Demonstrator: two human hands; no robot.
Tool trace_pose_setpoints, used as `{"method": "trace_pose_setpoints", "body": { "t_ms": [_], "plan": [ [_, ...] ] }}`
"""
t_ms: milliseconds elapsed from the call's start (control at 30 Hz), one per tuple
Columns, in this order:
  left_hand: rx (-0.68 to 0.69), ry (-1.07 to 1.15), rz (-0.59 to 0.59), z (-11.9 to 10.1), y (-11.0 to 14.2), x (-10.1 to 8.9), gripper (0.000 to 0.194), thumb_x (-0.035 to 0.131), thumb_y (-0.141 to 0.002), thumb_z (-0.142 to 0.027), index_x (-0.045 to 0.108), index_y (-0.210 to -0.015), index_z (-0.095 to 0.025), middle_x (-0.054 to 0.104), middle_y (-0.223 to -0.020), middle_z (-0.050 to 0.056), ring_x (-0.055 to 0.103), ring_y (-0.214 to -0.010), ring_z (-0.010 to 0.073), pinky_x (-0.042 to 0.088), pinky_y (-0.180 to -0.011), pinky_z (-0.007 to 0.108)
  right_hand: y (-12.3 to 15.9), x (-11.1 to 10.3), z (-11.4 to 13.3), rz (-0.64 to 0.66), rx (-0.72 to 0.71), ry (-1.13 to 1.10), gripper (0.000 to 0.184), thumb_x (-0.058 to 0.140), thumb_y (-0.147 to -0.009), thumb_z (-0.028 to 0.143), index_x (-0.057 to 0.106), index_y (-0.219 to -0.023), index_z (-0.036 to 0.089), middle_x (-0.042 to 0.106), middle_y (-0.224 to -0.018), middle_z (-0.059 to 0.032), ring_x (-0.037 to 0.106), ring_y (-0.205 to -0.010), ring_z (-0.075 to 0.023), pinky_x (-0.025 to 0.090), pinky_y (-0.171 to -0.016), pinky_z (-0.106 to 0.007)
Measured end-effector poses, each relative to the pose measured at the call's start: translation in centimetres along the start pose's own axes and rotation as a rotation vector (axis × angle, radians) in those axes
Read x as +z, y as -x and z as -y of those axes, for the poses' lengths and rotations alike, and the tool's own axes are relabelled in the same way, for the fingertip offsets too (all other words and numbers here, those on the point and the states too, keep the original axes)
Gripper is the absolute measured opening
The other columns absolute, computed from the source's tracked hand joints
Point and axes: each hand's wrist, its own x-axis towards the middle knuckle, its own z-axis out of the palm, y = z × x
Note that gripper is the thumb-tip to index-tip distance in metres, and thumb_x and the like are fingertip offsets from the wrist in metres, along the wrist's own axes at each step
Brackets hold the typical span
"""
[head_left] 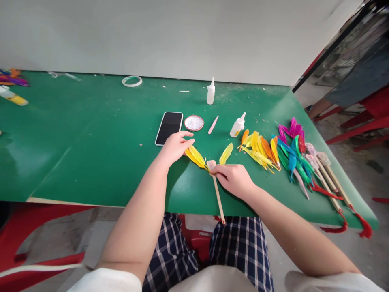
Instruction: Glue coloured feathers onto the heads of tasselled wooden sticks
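My right hand (232, 178) is closed in a pinch on a thin wooden stick (219, 198) just below its pale knobbed top (211, 164). The stick's lower end hangs over the near edge of the green table (91, 154). Yellow feathers (196, 157) fan out left of the knob, and one more yellow feather (226, 153) points up to the right. My left hand (176, 145) rests on the left yellow feathers, fingers stretched out and pressing them down. Whether the feathers are fixed to the knob I cannot tell.
A black phone (169, 127), a round dish of white stuff (193, 122), a pink stick (213, 124) and two small glue bottles (237, 125) (210, 92) lie beyond my hands. Yellow and orange feathers (261, 152), blue, green and pink feathers (293, 156) and finished sticks with red tassels (330, 182) lie at the right.
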Motion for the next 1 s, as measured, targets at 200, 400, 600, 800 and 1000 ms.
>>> {"method": "trace_pose_setpoints", "body": {
  "t_ms": [200,400,600,800,1000],
  "plan": [
    [-0.048,-0.006,0.128,0.0,0.2,0.0,0.046,0.064,-0.071,-0.031,0.053,-0.114,-0.019,0.066,-0.077,0.006,0.064,-0.068,0.0173,0.054,-0.061,0.03,0.0,0.1,0.0,-0.011,-0.01,-0.005,0.024,0.04,-0.084,0.019,0.064,-0.083,0.024,0.069,-0.078,0.003,0.062,-0.068,-0.0099,0.039,-0.06,-0.019],
    [-0.064,-0.007,0.178,-0.6,0.5,0.1,0.044,0.064,-0.072,-0.024,0.052,-0.114,-0.018,0.066,-0.074,0.005,0.064,-0.068,0.0173,0.054,-0.062,0.03,-0.1,0.0,0.1,0.001,0.009,-0.025,0.024,0.041,-0.083,0.019,0.064,-0.083,0.024,0.069,-0.079,0.0031,0.062,-0.069,-0.0107,0.039,-0.061,-0.019],
    [-0.049,0.005,0.141,-0.3,0.3,-0.1,0.042,0.062,-0.073,-0.023,0.053,-0.113,-0.018,0.065,-0.073,0.004,0.064,-0.067,0.0164,0.054,-0.062,0.03,-0.2,0.0,0.1,0.003,0.022,-0.041,0.023,0.041,-0.083,0.019,0.063,-0.082,0.024,0.069,-0.078,0.0035,0.062,-0.068,-0.0108,0.039,-0.06,-0.019],
    [0.008,-0.007,0.011,0.5,0.0,-0.8,0.037,0.059,-0.075,-0.025,0.054,-0.112,-0.019,0.064,-0.075,0.004,0.064,-0.068,0.015,0.055,-0.063,0.029,-0.1,0.0,0.1,-0.006,0.008,-0.023,0.022,0.041,-0.083,0.019,0.063,-0.082,0.024,0.069,-0.078,0.0038,0.062,-0.067,-0.0102,0.038,-0.059,-0.019],
    [0.031,-0.004,-0.083,0.4,0.0,-0.7,0.036,0.053,-0.079,-0.031,0.052,-0.113,-0.018,0.064,-0.08,0.006,0.063,-0.071,0.0152,0.053,-0.063,0.028,-0.1,0.1,0.1,-0.017,-0.013,-0.001,0.022,0.041,-0.083,0.018,0.063,-0.082,0.024,0.069,-0.077,0.0033,0.061,-0.065,-0.0097,0.037,-0.057,-0.019]
  ]
}}
